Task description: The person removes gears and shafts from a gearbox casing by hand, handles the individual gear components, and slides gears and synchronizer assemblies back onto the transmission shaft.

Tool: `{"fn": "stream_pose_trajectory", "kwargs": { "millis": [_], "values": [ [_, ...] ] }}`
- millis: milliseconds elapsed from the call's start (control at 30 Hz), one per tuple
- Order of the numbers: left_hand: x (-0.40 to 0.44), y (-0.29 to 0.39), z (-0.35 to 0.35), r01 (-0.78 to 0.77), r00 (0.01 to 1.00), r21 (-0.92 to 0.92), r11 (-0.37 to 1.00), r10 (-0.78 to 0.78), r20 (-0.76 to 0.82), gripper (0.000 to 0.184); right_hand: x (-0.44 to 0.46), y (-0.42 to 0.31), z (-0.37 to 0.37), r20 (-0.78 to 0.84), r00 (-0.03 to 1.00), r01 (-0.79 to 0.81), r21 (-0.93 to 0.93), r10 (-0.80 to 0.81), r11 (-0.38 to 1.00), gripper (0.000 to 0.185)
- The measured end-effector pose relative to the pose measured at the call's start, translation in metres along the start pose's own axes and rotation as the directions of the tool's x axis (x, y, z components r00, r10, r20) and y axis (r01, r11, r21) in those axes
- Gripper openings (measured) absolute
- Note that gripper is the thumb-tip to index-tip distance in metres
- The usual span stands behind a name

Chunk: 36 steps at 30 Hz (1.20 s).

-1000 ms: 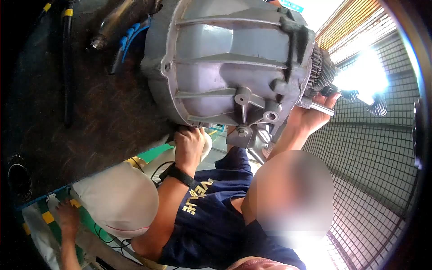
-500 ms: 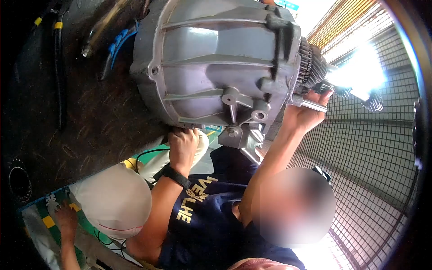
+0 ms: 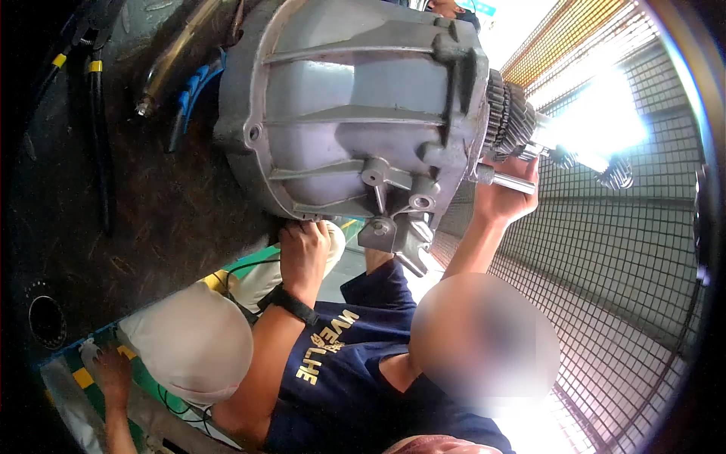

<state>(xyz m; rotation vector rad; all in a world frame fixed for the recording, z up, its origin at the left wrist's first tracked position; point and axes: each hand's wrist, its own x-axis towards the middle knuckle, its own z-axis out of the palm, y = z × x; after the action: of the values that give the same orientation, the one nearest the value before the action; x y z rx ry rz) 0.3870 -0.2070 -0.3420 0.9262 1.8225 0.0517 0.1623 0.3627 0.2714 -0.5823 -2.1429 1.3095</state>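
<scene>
Neither of my hands shows. The view is turned on its side. A large grey cast-metal gearbox housing [image 3: 355, 98] rests on the dark metal bench [image 3: 166, 204], its gear cluster [image 3: 510, 117] jutting out at the right. A bare metal rod [image 3: 508, 180] sticks out below those gears. One hand of a co-worker [image 3: 514, 193] in a navy shirt reaches up to the gears, its fingertips partly hidden behind them. That person's other hand [image 3: 305, 246], above a black wristband, touches the housing's lower edge.
Black-handled pliers [image 3: 98, 129], a blue-handled tool [image 3: 193, 87] and a brownish bar [image 3: 178, 49] lie on the bench. A person in a white cap [image 3: 189, 340] is at the lower left, near another hand [image 3: 113, 371]. Wire mesh [image 3: 605, 265] stands at the right.
The housing appears slightly further left in view. The co-worker's two hands stay at the gears and the housing edge. More of a person shows at the top.
</scene>
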Motion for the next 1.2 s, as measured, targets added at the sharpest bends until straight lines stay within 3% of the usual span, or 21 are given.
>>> {"fn": "stream_pose_trajectory", "kwargs": {
  "millis": [33,100,133,267,367,433,500,567,667,767,933,1133,1200],
  "values": [
    [0.003,-0.006,0.028,-0.033,0.994,0.057,0.998,0.039,-0.099,0.052,-0.001,0.000,-0.003,0.022,1.000,0.001,0.003,-0.001,1.000,0.030],
    [0.006,-0.005,0.007,-0.016,0.999,0.023,1.000,0.017,-0.028,0.052,-0.005,-0.001,-0.005,0.061,0.998,0.009,0.013,-0.010,1.000,0.029],
    [0.005,-0.002,-0.006,0.002,1.000,-0.003,1.000,-0.002,0.009,0.053,-0.010,0.004,0.020,0.014,0.996,0.084,-0.113,-0.083,0.990,0.026],
    [0.000,0.006,-0.028,0.040,0.995,-0.049,0.998,-0.035,0.095,0.054,-0.007,0.008,0.029,-0.175,0.958,0.168,-0.294,-0.225,0.941,0.011],
    [0.005,0.006,-0.014,0.058,0.993,-0.050,0.997,-0.052,0.109,0.054,-0.005,0.004,0.019,-0.169,0.955,0.179,-0.329,-0.245,0.927,0.012],
    [0.007,0.001,0.012,0.036,0.999,0.008,0.999,-0.035,-0.017,0.055,-0.002,0.005,0.015,-0.178,0.956,0.171,-0.309,-0.234,0.935,0.014],
    [0.007,0.002,0.013,0.011,1.000,0.035,0.999,-0.011,0.001,0.054,-0.002,0.005,0.016,-0.185,0.957,0.162,-0.290,-0.222,0.943,0.016],
    [0.010,0.002,0.014,-0.011,1.000,0.061,0.998,0.010,0.013,0.052,-0.003,0.003,0.022,-0.155,0.936,0.212,-0.468,-0.316,0.858,0.016],
    [0.010,0.006,0.008,0.030,0.999,0.067,0.997,-0.031,0.024,0.048,-0.002,0.002,0.028,-0.151,0.941,0.205,-0.457,-0.303,0.865,0.019],
    [0.002,0.017,-0.045,0.079,0.993,-0.006,0.997,-0.078,0.089,0.043,-0.001,-0.001,0.026,-0.114,0.947,0.222,-0.449,-0.301,0.865,0.019],
    [0.003,0.017,-0.031,0.074,0.997,0.039,0.996,-0.074,-0.018,0.041,-0.003,-0.005,0.025,-0.053,0.960,0.224,-0.447,-0.276,0.866,0.018],
    [0.011,0.016,-0.018,0.074,0.997,-0.052,0.996,-0.074,-0.007,0.047,-0.001,-0.007,0.020,0.010,0.961,0.252,-0.438,-0.276,0.863,0.019],
    [0.010,0.018,-0.030,0.092,0.995,-0.077,0.993,-0.089,0.038,0.048,-0.001,-0.008,0.028,-0.061,0.960,0.215,-0.473,-0.275,0.855,0.019]
  ]
}}
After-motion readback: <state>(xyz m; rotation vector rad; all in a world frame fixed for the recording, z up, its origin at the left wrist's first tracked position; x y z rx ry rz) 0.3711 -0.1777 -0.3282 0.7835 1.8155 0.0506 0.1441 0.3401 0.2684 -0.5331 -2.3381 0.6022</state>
